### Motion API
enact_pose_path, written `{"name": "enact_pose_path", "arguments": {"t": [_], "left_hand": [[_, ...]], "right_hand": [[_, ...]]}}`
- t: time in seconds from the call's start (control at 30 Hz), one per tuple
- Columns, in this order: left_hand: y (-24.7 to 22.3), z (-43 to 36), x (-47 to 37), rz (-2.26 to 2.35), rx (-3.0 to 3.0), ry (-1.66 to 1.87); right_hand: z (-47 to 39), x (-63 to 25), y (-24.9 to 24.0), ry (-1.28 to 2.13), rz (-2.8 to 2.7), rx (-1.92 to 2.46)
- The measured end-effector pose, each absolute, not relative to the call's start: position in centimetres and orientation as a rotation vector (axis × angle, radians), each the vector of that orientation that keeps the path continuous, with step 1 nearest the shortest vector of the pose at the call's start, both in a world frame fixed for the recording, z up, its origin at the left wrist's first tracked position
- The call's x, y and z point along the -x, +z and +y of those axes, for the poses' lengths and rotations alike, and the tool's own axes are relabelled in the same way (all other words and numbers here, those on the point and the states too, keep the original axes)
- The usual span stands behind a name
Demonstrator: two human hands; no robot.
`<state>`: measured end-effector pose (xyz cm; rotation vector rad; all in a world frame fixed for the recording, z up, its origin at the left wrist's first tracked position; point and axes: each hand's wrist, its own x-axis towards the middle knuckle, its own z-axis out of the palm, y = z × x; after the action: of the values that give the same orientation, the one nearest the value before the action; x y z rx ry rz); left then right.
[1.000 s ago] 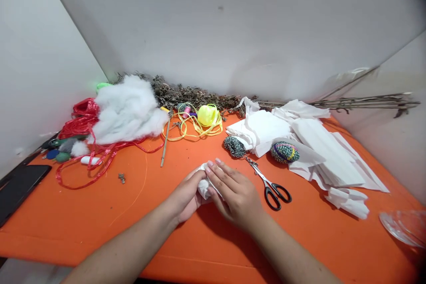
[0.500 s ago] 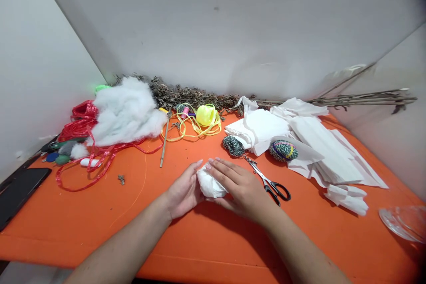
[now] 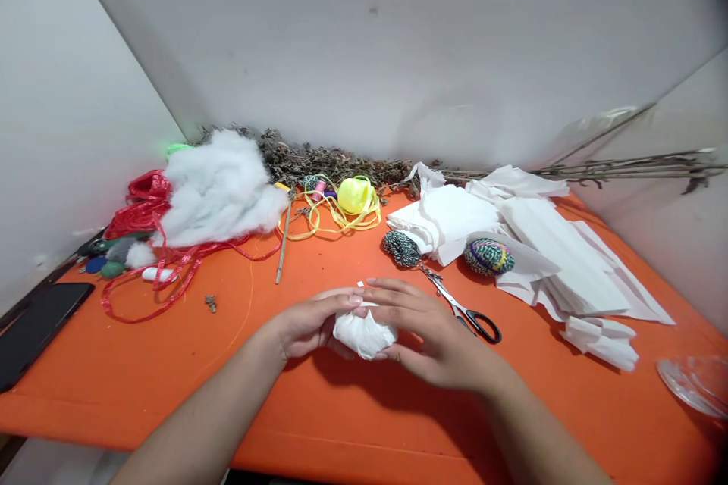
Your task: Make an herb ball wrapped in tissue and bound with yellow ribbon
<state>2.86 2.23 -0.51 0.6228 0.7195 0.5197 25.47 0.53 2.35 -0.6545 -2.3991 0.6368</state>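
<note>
A small white bundle of tissue paper [image 3: 364,334] is cupped between both my hands, just above the orange table [image 3: 171,386]. My left hand [image 3: 310,322] grips it from the left, fingers curled over the top. From the right, my right hand [image 3: 424,330] wraps it with fingers spread across the top. Black-handled scissors [image 3: 466,311] lie on the table just right of my right hand. A black-and-white twine spool [image 3: 400,248] sits behind the hands.
White stuffing [image 3: 219,189], red ribbon [image 3: 145,242] and a yellow ribbon roll [image 3: 353,195] lie at the back left. White paper sheets [image 3: 546,250] and a multicoloured yarn ball [image 3: 487,257] are at the right. Dried twigs [image 3: 341,161] line the wall. A black phone [image 3: 34,322] is far left.
Both hands went from pressing the white tissue flat on the table to lifting and cupping it into a rounded bundle, drawing slightly toward me.
</note>
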Motion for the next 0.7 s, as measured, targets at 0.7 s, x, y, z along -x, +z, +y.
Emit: {"name": "enact_pose_path", "arguments": {"t": [0.7], "left_hand": [[-1.2,0.6,-6.0,0.855,-0.595,1.103]], "right_hand": [[-0.5,-21.0,-1.3,0.835,-1.481,1.282]]}}
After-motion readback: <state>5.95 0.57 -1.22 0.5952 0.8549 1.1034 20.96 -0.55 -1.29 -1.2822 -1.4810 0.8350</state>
